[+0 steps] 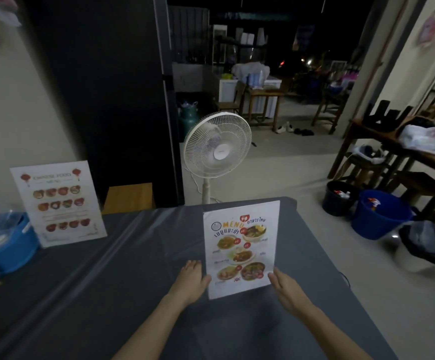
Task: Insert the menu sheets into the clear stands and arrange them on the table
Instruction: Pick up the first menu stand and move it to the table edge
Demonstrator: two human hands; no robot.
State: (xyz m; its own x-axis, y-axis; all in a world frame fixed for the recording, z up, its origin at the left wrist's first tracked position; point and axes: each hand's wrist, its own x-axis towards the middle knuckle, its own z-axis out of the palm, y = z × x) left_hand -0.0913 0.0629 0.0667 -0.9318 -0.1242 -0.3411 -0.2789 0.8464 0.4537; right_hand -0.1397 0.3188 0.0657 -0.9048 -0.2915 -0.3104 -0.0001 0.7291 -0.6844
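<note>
A Thai food menu sheet in a clear stand (pixel 241 249) stands upright on the grey table (pixel 107 281), right of centre. My left hand (pixel 191 279) rests flat against its lower left edge. My right hand (pixel 286 285) touches its lower right corner, fingers straight. Both hands flank the stand's bottom. A second clear stand with a Chinese food menu (pixel 58 202) stands upright at the table's far left, by the wall.
A blue container with clear plastic (pixel 3 242) sits at the table's left edge. A white pedestal fan (pixel 217 146) stands just beyond the table's far edge. Blue (pixel 378 216) and black (pixel 338 197) buckets stand on the floor to the right, near wooden tables.
</note>
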